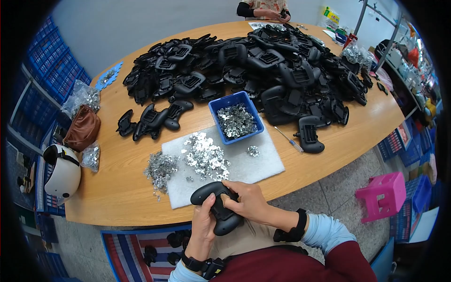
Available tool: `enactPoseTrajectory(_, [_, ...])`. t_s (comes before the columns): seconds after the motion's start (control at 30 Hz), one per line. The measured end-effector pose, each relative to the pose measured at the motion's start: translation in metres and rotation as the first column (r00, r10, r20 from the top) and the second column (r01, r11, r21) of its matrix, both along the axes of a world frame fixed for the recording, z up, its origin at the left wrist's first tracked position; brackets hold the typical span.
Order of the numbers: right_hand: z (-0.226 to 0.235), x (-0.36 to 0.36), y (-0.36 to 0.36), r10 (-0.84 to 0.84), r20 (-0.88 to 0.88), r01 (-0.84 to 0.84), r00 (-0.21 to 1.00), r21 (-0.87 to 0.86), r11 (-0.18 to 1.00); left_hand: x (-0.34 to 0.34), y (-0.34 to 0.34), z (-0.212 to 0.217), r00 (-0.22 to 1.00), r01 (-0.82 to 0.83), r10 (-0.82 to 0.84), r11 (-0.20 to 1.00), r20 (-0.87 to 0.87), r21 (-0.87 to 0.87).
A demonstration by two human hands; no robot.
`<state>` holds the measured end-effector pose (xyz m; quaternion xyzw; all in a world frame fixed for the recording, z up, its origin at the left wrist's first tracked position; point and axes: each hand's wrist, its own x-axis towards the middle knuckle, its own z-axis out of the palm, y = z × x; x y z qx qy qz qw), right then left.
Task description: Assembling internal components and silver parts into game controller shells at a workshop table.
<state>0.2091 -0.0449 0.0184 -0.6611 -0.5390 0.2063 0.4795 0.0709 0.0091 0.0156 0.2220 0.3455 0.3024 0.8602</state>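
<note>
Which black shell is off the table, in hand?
The shell at the table's near edge, gripped by the left hand and right hand; every other shell lies on the table.

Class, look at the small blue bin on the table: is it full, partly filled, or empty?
Partly filled. The blue bin holds a heap of small shiny metal pieces, with its blue inner walls showing above them.

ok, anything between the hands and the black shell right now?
Nothing visible. Both the left hand and right hand already grip the black shell directly, at the table edge.
</note>
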Motion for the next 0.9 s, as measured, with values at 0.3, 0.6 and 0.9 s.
enactPoseTrajectory(0.3, [-0.011,0.095,0.007,-0.081,0.187,0.073,0.979,0.048,0.996,-0.011,0.014,-0.001,0.983,0.159,-0.148,0.983,-0.11,0.095])
enactPoseTrajectory(0.6, [-0.017,0.126,0.016,-0.038,0.373,0.046,0.927,-0.013,0.999,0.004,0.02,-0.001,0.986,0.156,-0.151,0.983,-0.065,0.094])
enactPoseTrajectory(0.9, [0.015,0.053,0.004,0.201,0.112,-0.222,0.973,0.228,0.948,0.022,0.019,0.003,0.978,0.199,-0.191,0.976,-0.089,0.09])
